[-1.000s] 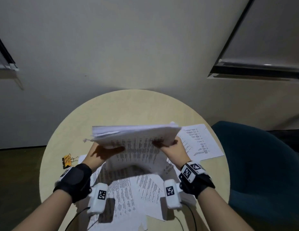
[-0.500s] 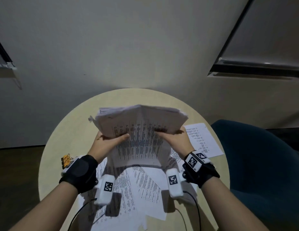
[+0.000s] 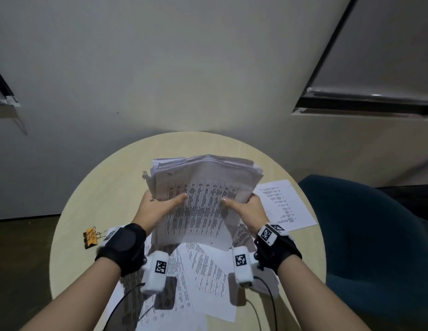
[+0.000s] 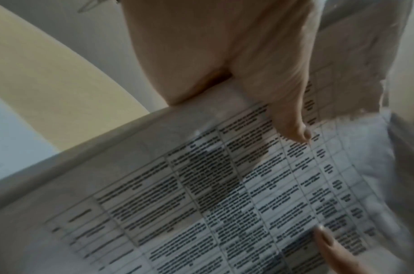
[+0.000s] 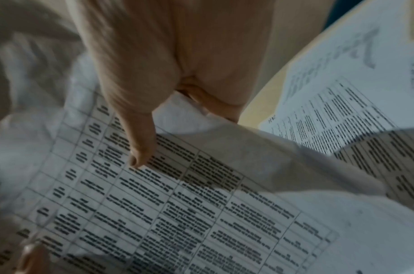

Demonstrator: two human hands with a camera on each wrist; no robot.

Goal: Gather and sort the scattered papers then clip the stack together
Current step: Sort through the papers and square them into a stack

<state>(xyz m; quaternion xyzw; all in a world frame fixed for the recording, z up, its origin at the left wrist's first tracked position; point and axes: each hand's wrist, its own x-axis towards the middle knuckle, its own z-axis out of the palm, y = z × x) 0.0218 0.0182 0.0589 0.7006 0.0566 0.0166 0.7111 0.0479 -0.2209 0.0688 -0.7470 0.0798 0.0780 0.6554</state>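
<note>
A: Count, large to small?
B: One round table (image 3: 93, 187). One chair (image 3: 375, 235) at 3 o'clock. One paper stack (image 3: 203, 187), held upright over table centre. One loose sheet (image 3: 284, 204) at 2 o'clock; several overlapping at 6. Clips (image 3: 90, 237) at 9 o'clock, count unclear.
A: Grip?
B: Left hand (image 3: 155, 206) and right hand (image 3: 246, 209) clasp the stack's side edges, thumbs across the front page, fingers behind.
</note>
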